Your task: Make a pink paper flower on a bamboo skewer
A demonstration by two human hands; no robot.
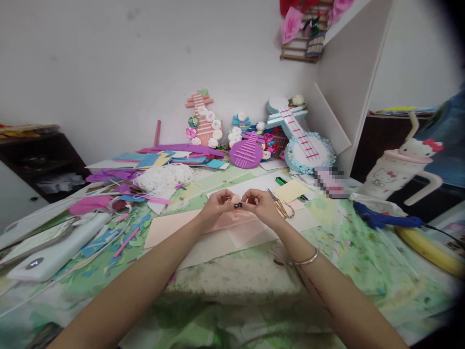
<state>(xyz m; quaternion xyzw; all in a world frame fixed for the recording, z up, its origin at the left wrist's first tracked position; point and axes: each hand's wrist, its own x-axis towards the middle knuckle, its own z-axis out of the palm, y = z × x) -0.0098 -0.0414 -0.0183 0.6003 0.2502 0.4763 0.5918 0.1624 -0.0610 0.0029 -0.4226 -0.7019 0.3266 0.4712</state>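
Observation:
My left hand [217,204] and my right hand [258,203] meet over the middle of the table, fingers pinched together. Between them they hold a small pale peach piece [236,198] with a tiny dark bit [238,206] at its lower edge. Both hands hover just above a pink foam sheet [163,230] lying on white sheets. A bangle [305,260] circles my right wrist. Scissors [281,206] lie right beside my right hand, next to a yellow note pad [291,190].
Foam craft guitars [303,140] with paper flowers lean on the back wall. Coloured foam sheets [170,157], a white string tangle [163,178] and scraps fill the left. A blue glue gun [381,219], a cartoon-cat cup [397,169] and a white device [54,252] sit at the sides.

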